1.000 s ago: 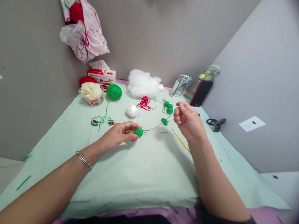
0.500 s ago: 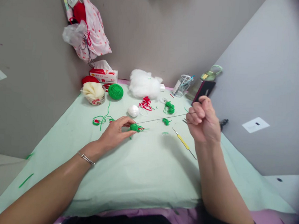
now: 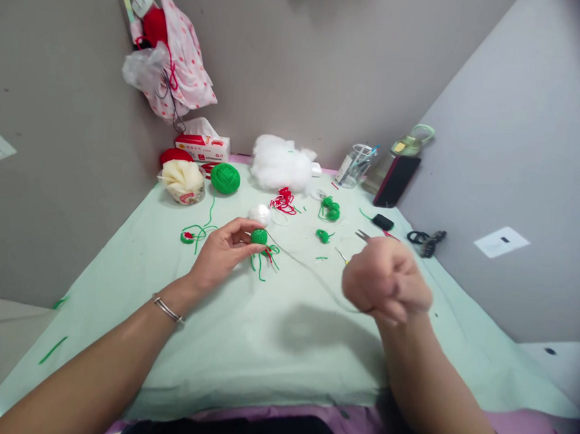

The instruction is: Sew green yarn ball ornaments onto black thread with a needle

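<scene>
Left hand point(image 3: 221, 249): pinching green knit point(image 3: 258, 238) | Right hand point(image 3: 388, 279): closed on thread point(image 3: 290, 255) | Done: knit apparently shaped | Left: yarn ends point(image 3: 260, 269) loose

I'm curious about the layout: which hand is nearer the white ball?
Left. The left hand is just in front of the white ball; the right hand is well to its right.

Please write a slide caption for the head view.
Left hand holds green crochet piece; thread runs to right hand.
</scene>
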Available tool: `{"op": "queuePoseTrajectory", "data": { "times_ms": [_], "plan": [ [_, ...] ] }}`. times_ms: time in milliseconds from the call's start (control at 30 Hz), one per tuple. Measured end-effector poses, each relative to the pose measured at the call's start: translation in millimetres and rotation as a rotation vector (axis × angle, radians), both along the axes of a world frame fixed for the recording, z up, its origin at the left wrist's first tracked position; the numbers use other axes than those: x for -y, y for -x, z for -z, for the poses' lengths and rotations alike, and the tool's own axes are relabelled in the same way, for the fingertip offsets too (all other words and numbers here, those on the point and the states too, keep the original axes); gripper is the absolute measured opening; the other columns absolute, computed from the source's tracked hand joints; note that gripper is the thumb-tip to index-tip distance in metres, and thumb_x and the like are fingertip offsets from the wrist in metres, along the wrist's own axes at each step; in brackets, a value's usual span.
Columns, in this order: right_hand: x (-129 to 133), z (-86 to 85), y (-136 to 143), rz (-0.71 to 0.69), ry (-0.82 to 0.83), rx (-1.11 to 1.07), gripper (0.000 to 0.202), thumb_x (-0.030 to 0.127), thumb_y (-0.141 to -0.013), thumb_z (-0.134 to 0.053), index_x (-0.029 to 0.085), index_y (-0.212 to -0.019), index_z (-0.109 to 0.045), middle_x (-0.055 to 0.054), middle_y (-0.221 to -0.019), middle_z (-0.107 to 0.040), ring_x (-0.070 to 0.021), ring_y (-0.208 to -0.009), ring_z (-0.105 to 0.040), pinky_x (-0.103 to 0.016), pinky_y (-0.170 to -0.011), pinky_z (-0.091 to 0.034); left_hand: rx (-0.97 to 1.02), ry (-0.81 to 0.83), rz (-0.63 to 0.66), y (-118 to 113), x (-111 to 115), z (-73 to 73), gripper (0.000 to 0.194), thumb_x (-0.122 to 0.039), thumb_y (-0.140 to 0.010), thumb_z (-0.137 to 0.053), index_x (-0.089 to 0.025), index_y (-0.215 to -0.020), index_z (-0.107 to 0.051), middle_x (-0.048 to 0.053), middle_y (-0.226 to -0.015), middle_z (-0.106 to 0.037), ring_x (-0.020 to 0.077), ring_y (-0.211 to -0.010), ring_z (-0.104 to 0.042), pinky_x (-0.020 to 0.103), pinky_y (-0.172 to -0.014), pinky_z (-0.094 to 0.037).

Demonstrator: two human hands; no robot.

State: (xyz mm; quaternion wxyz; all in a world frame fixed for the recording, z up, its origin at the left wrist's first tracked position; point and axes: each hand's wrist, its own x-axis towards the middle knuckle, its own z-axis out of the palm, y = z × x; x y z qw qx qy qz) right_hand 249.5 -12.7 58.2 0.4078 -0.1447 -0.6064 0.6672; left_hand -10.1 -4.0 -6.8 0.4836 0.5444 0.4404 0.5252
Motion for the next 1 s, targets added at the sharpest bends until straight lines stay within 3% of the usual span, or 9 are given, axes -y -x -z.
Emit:
{"op": "queuePoseTrajectory", "data": {
  "times_ms": [67, 133, 233, 333, 433, 667, 1000],
  "plan": [
    [5.0, 2.8, 12.8, -0.154, 0.090, 0.093, 0.026, 0.044, -0.088, -0.070, 0.021, -0.079, -0.061, 0.008, -0.042, -0.046, -0.0048, -0.030, -0.035, -0.018, -0.035, -0.030, 0.040, 0.039, 0.003, 0.0, 0.7, -3.3, 0.037, -0.029, -0.074, -0.083, -0.020, -0.106, -0.067, 0.001, -0.089, -0.073, 0.0195, -0.086, -0.071, 0.035, -0.086, -0.055],
    [6.9, 4.6, 26.1, -0.190, 0.125, 0.186, 0.022, 0.040, -0.091, -0.068, 0.019, -0.088, -0.062, 0.005, -0.050, -0.054, -0.0064, -0.039, -0.043, -0.020, -0.043, -0.035, 0.079, 0.069, 0.010, 0.1, 1.6, -6.0, 0.039, -0.028, -0.074, -0.083, -0.020, -0.108, -0.066, 0.002, -0.094, -0.073, 0.0192, -0.088, -0.072, 0.034, -0.088, -0.054],
    [5.9, 10.2, 43.6, -0.085, 0.105, 0.274, 0.018, 0.036, -0.092, -0.067, 0.018, -0.091, -0.065, 0.001, -0.063, -0.062, -0.0084, -0.051, -0.051, -0.021, -0.050, -0.039, 0.125, 0.080, 0.029, 0.4, 3.0, -8.1, 0.039, -0.029, -0.076, -0.082, -0.021, -0.110, -0.066, 0.002, -0.101, -0.073, 0.0185, -0.092, -0.071, 0.033, -0.089, -0.053],
    [3.1, 19.8, 55.5, 0.155, 0.011, 0.326, 0.018, 0.036, -0.086, -0.074, 0.018, -0.083, -0.071, -0.002, -0.078, -0.065, -0.0099, -0.063, -0.054, -0.023, -0.057, -0.042, 0.135, 0.074, 0.032, 0.5, 3.6, -7.8, 0.037, -0.029, -0.076, -0.082, -0.020, -0.108, -0.066, 0.002, -0.098, -0.073, 0.0190, -0.092, -0.070, 0.033, -0.087, -0.053],
    [0.6, 28.5, 60.9, 0.311, -0.019, 0.367, 0.019, 0.038, -0.081, -0.077, 0.019, -0.080, -0.073, -0.001, -0.075, -0.063, -0.0101, -0.062, -0.049, -0.024, -0.057, -0.041, 0.130, 0.075, 0.031, -0.3, 3.9, -7.6, 0.037, -0.027, -0.075, -0.083, -0.020, -0.107, -0.066, 0.002, -0.093, -0.073, 0.0184, -0.088, -0.070, 0.033, -0.085, -0.053],
    [-0.3, 33.7, 61.4, 0.367, 0.038, 0.461, 0.025, 0.042, -0.082, -0.073, 0.017, -0.081, -0.070, 0.002, -0.061, -0.057, -0.0101, -0.055, -0.044, -0.024, -0.052, -0.035, 0.114, 0.053, 0.040, -2.7, 6.0, -10.4, 0.035, -0.025, -0.074, -0.083, -0.021, -0.104, -0.066, 0.000, -0.094, -0.070, 0.0162, -0.086, -0.068, 0.031, -0.082, -0.052],
    [-2.6, 44.8, 65.3, 0.387, -0.009, 0.371, 0.023, 0.042, -0.083, -0.074, 0.019, -0.085, -0.072, 0.001, -0.067, -0.059, -0.0109, -0.058, -0.046, -0.025, -0.055, -0.039, 0.224, 0.125, 0.083, -6.8, 8.8, -8.6, 0.030, -0.025, -0.073, -0.084, -0.021, -0.096, -0.066, -0.001, -0.086, -0.069, 0.0151, -0.082, -0.065, 0.030, -0.079, -0.050]
  ]
}}
